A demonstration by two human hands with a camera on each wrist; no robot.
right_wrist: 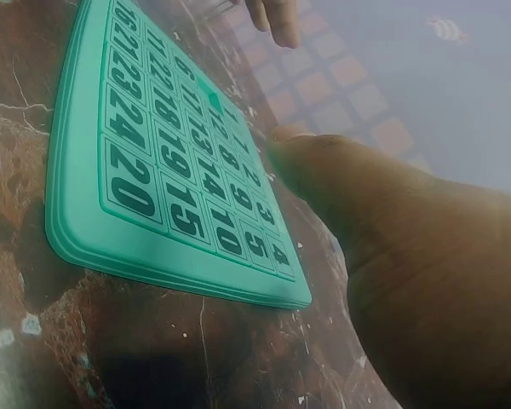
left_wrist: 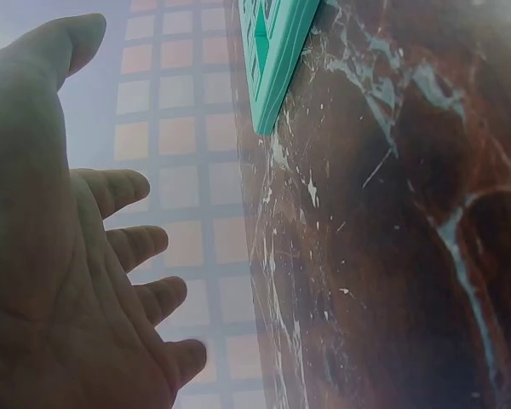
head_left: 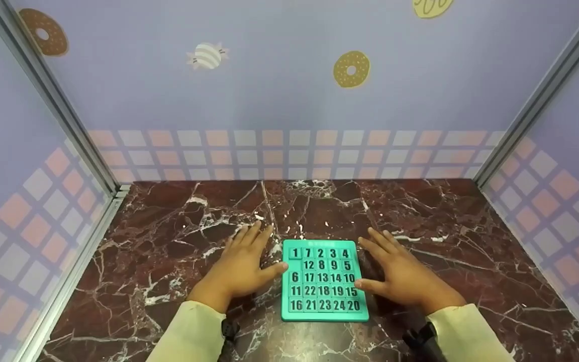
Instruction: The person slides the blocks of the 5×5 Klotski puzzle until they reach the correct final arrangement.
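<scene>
A teal number slide puzzle (head_left: 325, 318) lies flat on the dark red marbled table. Its top row reads 1, 7, 2, 3, 4, and the gap (head_left: 295, 265) is at the left of the second row. To its left is my left hand (head_left: 242, 269), fingers spread and the thumb tip at the puzzle's left edge. On the other side my right hand (head_left: 402, 274) is spread too, its thumb overlapping the right edge by the 15 tile. In the left wrist view the palm of the left hand (left_wrist: 68, 281) faces the puzzle's corner (left_wrist: 268, 111), holding nothing.
The marbled table (head_left: 169, 241) bears pale veins and small white specks. A lilac wall with printed sweets and a checkered band (head_left: 289, 151) rises behind it. Metal corner posts (head_left: 63, 100) and side walls enclose the table left and right.
</scene>
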